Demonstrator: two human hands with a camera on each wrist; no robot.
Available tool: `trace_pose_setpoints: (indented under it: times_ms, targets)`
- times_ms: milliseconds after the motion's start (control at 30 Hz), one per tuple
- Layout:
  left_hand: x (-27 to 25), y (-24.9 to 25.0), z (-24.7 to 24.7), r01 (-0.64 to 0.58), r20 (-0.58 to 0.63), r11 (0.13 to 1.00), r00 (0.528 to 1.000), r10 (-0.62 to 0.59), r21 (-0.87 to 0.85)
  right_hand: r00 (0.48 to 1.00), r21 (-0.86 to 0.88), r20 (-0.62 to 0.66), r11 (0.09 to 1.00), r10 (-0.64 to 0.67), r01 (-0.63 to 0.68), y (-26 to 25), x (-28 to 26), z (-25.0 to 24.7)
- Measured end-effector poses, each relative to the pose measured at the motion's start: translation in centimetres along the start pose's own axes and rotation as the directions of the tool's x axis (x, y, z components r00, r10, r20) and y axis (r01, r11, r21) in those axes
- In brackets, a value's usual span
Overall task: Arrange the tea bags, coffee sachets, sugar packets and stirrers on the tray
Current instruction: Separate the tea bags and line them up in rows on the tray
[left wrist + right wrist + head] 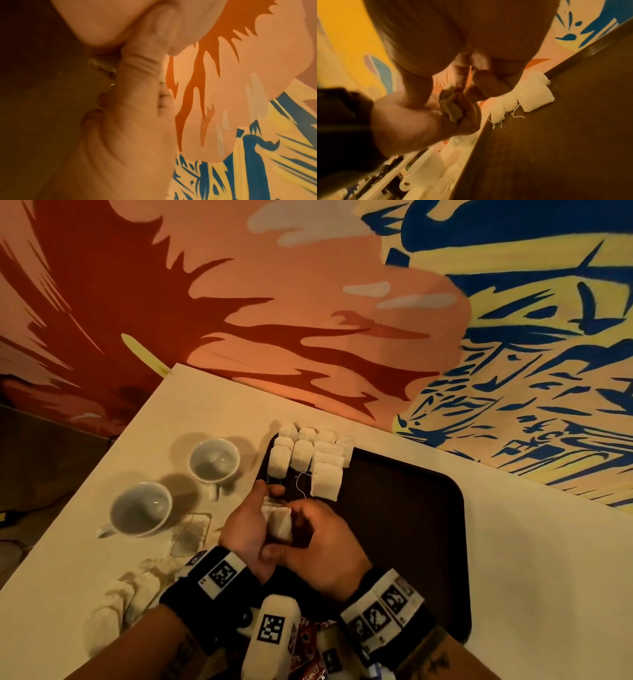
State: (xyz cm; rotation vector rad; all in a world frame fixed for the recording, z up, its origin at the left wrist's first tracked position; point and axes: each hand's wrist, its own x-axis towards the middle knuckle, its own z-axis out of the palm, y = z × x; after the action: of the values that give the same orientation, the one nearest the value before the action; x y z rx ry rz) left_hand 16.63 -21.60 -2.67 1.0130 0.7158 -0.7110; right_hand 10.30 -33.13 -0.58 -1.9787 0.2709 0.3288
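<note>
Resting between both hands at lower centre of the head view, a small stack of tea bags is gripped by the left hand, fingers curled round it, while the right hand pinches its right edge. Above them, rows of tea bags fill the dark tray's upper left corner. Two white cups stand left of the tray.

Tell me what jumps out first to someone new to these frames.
Both hands meet at the tray's near-left edge: the left hand holds a small stack of tea bags while the right hand picks at it. Behind them, white tea bags in rows fill the dark tray's far-left corner. Two white cups stand on the table to its left.
</note>
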Motion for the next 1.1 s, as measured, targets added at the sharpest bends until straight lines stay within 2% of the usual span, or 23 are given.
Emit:
trace_pose_setpoints:
  times_ms: [100,200,367,533,700,933,1100]
  targets:
    - [-0.5,-0.4,0.6,0.034,0.059,0.999,0.998,-0.033,-0.006,0.991,-0.101,-0.106,0.992,-0.086,0.075,0.7,0.0,0.1]
    - [-1.4,-0.6,1.0,0.090,0.160,0.996,0.983,-0.089,0.003,0.984,-0.087,-0.145,0.992,-0.107,0.095,1.4,-0.1,-0.2]
    - [-1.4,-0.7,1.1,0.065,0.218,0.997,0.973,-0.072,0.040,0.985,0.051,-0.161,0.996,-0.063,0.072,1.5,0.0,-0.9]
    - [-1.8,-0.6,1.0,0.088,0.338,0.996,0.937,-0.085,0.008,0.966,0.191,-0.258,0.981,0.013,0.038,1.6,0.3,-0.7]
    - [-1.8,-0.8,0.5,-0.027,0.330,0.999,0.943,0.038,-0.036,0.942,0.098,-0.335,0.994,-0.009,0.044,1.9,0.5,-0.7]
    - [-2.1,-1.1,0.1,-0.128,0.280,0.992,0.952,0.121,0.008,0.961,0.312,-0.274,0.948,0.035,0.055,1.2,0.1,0.0]
    - [-2.2,-0.7,-0.4,-0.139,0.218,0.990,0.966,0.136,0.001,0.969,0.461,-0.199,0.887,0.146,-0.039,1.0,-0.3,0.0]
